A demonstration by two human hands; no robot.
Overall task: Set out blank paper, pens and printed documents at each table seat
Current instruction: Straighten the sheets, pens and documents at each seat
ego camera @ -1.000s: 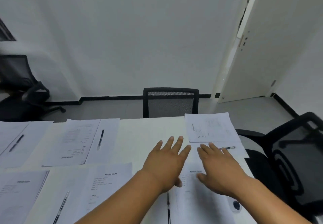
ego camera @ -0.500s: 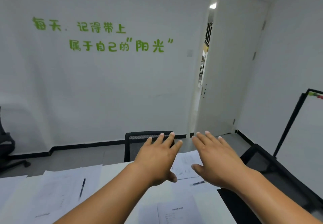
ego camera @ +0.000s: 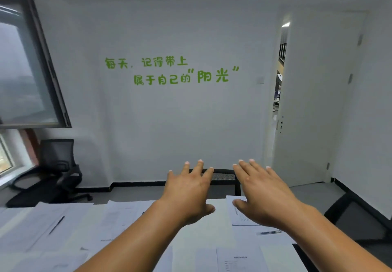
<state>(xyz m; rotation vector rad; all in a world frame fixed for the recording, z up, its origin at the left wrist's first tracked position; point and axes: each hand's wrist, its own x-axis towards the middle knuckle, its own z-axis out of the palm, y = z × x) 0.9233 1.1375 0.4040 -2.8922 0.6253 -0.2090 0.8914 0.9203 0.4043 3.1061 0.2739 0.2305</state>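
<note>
Paper sets lie on the white table (ego camera: 216,225). At the end seat, a printed document (ego camera: 237,214) lies under the right hand's side, a blue-capped pen (ego camera: 268,232) on the blank sheet (ego camera: 273,240) just nearer. At the near seat another printed document (ego camera: 239,260) sits at the bottom edge. Along the far side to the left, a printed sheet (ego camera: 118,216) and further left a dark pen (ego camera: 56,225) on paper. Each visible seat appears to have its set, though the sheets at lower left are blurred.

Change over the last second: the view has tipped upward from the tabletop to the wall, so green lettering (ego camera: 169,71) and a window (ego camera: 23,70) now fill the frame and the table has dropped to the bottom third. Both hands have risen with it, from just above the near seat's papers to mid-air in front of the end chair (ego camera: 222,177).

Left hand (ego camera: 188,195): fingers straight and spread, holding nothing. Right hand (ego camera: 261,195): likewise flat and empty, clear of the paper.

Judgement: hands lifted off with nothing carried suggests the near seat's set is placed and the layout is at or near completion. No loose supply of paper or pens is in view.

Surroundings: a spare office chair (ego camera: 55,165) by the window, a door (ego camera: 314,102) ajar at right.
</note>
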